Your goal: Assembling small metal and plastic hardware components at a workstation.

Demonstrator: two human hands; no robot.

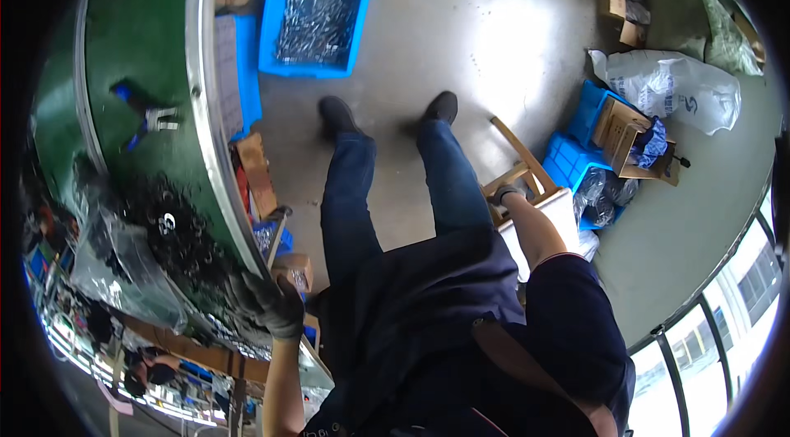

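My left hand [267, 304], in a dark grey glove, rests by the metal edge of the green workbench [144, 34]. Its fingers lie stretched out beside a pile of small black parts [177, 227], and nothing shows in its grasp. Down at my right side, my right hand [508, 193], also gloved, is closed on the wooden frame of a stool [539, 169] with a pale seat. The stool is tilted, its legs pointing away from me. Farther up the bench lies a hand tool with blue handles [146, 116], perhaps pliers. A clear plastic bag [127, 264] sits left of the pile.
A blue crate [267, 46] full of shiny metal parts stands on the floor ahead. To the right are blue crates [568, 161], an opened cardboard box [629, 141] and a white sack [675, 91]. Boxes crowd under the bench edge. A person [152, 371] is at lower left.
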